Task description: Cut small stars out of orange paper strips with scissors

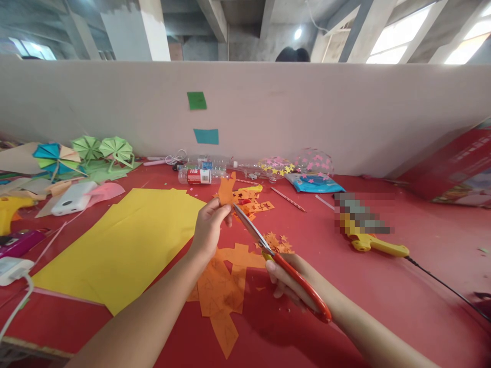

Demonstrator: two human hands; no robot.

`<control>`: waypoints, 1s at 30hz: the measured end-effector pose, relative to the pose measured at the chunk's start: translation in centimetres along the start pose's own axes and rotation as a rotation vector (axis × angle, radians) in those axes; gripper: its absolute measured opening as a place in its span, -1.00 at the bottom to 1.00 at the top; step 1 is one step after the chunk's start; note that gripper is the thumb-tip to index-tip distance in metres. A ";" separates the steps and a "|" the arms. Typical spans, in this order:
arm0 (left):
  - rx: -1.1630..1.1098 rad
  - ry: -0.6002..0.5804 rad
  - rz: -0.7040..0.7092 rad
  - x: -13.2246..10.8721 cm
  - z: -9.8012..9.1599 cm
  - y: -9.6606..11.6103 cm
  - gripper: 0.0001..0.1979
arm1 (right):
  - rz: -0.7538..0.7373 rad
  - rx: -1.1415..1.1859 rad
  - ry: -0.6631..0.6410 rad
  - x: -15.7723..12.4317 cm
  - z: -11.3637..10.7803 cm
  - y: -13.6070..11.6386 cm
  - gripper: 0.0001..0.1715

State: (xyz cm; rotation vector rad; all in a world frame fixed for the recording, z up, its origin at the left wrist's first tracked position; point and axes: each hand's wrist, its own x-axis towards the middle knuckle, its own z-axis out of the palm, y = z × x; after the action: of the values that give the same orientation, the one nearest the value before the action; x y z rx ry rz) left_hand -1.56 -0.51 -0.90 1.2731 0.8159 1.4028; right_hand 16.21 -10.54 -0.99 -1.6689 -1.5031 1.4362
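At nine o'clock from the left hand [210, 227] lies yellow paper [130, 240], and this hand pinches an orange paper piece [227, 188] at its one o'clock. Further right, the right hand [286, 278] grips the scissors [299, 283], whose blades point between ten and eleven o'clock, near that piece. At two o'clock from the right hand, a yellow glue gun [370, 244] rests upon the red table [429, 230].
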 end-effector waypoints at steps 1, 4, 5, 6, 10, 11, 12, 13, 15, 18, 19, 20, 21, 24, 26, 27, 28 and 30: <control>0.009 -0.004 0.006 0.0 0.0 0.0 -0.84 | -0.003 -0.007 0.000 0.0 -0.1 0.0 -0.31; 0.032 -0.013 0.027 -0.1 -0.1 0.1 -0.83 | -0.008 -0.021 -0.004 -0.1 -0.2 0.0 -0.32; 0.042 -0.017 0.031 -0.1 -0.1 0.0 -0.83 | -0.012 -0.020 -0.006 -0.1 -0.2 -0.1 -0.32; 0.051 -0.023 0.034 -0.1 -0.1 0.0 -0.82 | -0.017 -0.018 -0.009 -0.1 -0.2 -0.2 -0.33; 0.077 -0.039 0.041 0.0 -0.2 0.0 -0.81 | -0.020 -0.004 -0.005 -0.2 -0.2 -0.4 -0.34; 0.079 -0.041 0.043 0.0 -0.2 0.0 -0.80 | -0.012 -0.005 0.000 -0.2 -0.1 -0.5 -0.34; 0.081 -0.043 0.044 0.0 -0.2 0.0 -0.80 | -0.004 -0.006 0.004 -0.2 -0.1 -0.6 -0.34; 0.083 -0.045 0.044 0.0 -0.3 0.0 -0.80 | 0.004 -0.008 0.007 -0.2 -0.2 -0.6 -0.34; 0.090 -0.047 0.045 0.1 -0.4 -0.1 -0.79 | 0.018 -0.014 0.012 -0.2 -0.2 -0.8 -0.35; 0.105 -0.053 0.045 0.2 -0.6 0.0 -0.79 | 0.027 -0.023 0.020 -0.3 -0.3 -1.1 -0.38; 0.109 -0.055 0.041 0.2 -0.6 0.0 -0.79 | 0.030 -0.027 0.023 -0.3 -0.4 -1.2 -0.39; 0.113 -0.056 0.036 0.2 -0.7 0.1 -0.78 | 0.034 -0.032 0.024 -0.3 -0.4 -1.3 -0.40; 0.115 -0.056 0.030 0.2 -0.8 0.1 -0.77 | 0.037 -0.036 0.025 -0.3 -0.4 -1.4 -0.41; 0.114 -0.052 0.013 0.3 -0.8 0.3 -0.76 | 0.042 -0.038 0.030 -0.3 -0.4 -1.4 -0.44; 0.107 -0.048 0.006 0.3 -0.8 0.3 -0.77 | 0.045 -0.038 0.032 -0.2 -0.4 -1.3 -0.45; 0.102 -0.046 0.004 0.3 -0.8 0.3 -0.78 | 0.049 -0.041 0.030 -0.2 -0.4 -1.2 -0.46; 0.097 -0.045 0.004 0.3 -0.8 0.3 -0.78 | 0.053 -0.047 0.027 -0.1 -0.4 -1.1 -0.46; 0.085 -0.044 0.003 0.3 -0.8 0.3 -0.76 | 0.050 -0.054 0.021 0.0 -0.4 -1.0 -0.47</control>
State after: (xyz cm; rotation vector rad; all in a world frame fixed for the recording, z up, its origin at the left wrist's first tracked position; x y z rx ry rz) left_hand -2.35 -0.17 -0.74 1.3657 0.8518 1.3505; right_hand 16.16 -10.14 0.00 -1.7598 -1.5114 1.4103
